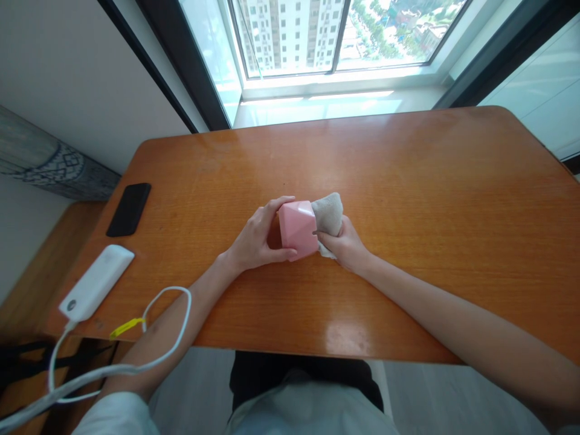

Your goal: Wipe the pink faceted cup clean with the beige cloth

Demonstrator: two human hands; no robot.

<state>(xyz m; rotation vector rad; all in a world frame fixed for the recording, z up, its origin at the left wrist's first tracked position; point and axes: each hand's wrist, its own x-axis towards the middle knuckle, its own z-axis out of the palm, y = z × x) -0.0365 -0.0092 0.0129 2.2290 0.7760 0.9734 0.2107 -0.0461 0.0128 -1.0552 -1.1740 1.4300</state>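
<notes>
A pink faceted object (pixel 299 228), shaped like a small geometric pot, is at the middle of the wooden table. My left hand (pixel 263 235) grips it from the left, with the thumb along its near side and the fingers over its far side. On the right, my right hand (pixel 343 244) is closed on a light grey cloth (pixel 328 212). The cloth touches the right side of the pink object, and my right thumb lies close to that side. Part of the cloth is hidden behind my right hand.
A black phone (pixel 129 209) lies at the table's left edge. Nearer me is a white power bank (pixel 96 281) with a white cable (pixel 183 326) looping over my left forearm, tagged with a yellow tie (pixel 127 327). Beyond the wooden table (pixel 430 181) is a window (pixel 335 36).
</notes>
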